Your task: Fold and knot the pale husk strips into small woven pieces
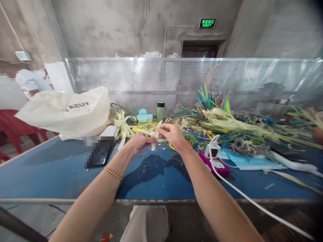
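Observation:
Over the middle of the table, my left hand [139,142] and my right hand [173,135] meet around a pale corn husk strip [154,135]. The left fingers pinch it from one side, and one end hangs down below them. On the other side, my right thumb and fingers close on its upper end. A bundle of pale husks [121,123] lies beyond my left hand. Behind both hands, a green bottle [160,112] with a black lid stands upright near light-blue items [145,116].
The blue table [50,174] carries a cream plastic bag [65,112] and a dark phone [101,153] at left. To the right are a purple power strip [214,164] with a white cable, grey cord [248,148], husks [227,122] and colourful stalks. A perforated metal screen [131,75] borders the back.

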The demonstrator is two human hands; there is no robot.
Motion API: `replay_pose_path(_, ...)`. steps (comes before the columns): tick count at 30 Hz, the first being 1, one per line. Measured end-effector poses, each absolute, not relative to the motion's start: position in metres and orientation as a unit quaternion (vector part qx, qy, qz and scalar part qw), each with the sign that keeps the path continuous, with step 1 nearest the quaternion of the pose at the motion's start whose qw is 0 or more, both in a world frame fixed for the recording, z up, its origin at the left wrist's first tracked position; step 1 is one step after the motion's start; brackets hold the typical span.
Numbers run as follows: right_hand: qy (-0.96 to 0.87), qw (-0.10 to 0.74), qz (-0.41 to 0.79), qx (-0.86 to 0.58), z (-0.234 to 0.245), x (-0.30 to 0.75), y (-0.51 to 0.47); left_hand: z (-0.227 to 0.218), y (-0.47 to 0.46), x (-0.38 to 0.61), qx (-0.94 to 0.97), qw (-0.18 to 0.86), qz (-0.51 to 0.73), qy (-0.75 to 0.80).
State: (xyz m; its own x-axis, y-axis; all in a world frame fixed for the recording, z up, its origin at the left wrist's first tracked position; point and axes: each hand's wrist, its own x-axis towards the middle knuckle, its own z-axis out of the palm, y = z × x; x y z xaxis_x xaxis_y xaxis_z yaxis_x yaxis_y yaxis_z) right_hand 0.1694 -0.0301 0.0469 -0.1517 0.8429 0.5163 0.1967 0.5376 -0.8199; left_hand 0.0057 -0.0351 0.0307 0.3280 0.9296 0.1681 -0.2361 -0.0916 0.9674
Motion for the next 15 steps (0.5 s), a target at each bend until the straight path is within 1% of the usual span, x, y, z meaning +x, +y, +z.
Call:
replay_pose_path(7,-0.743,0.473,0.24,-0.408,0.0448,0.1675,-0.0324,0.0271,-0.028,0.0058,0.537,0.594,0.502,0.327)
replay_pose_path(10,-0.74,0.48,0.229,-0.411,0.0423,0.1678,-0.0294,0.0256,-0.0263,0.005,0.536,0.609,0.496,0.309)
replay_pose_path(15,-0.733,0.489,0.259,-0.397,0.0418,0.1714,-0.0267,0.0283,-0.0278,0.0034,0.532,0.65,0.47,0.27)
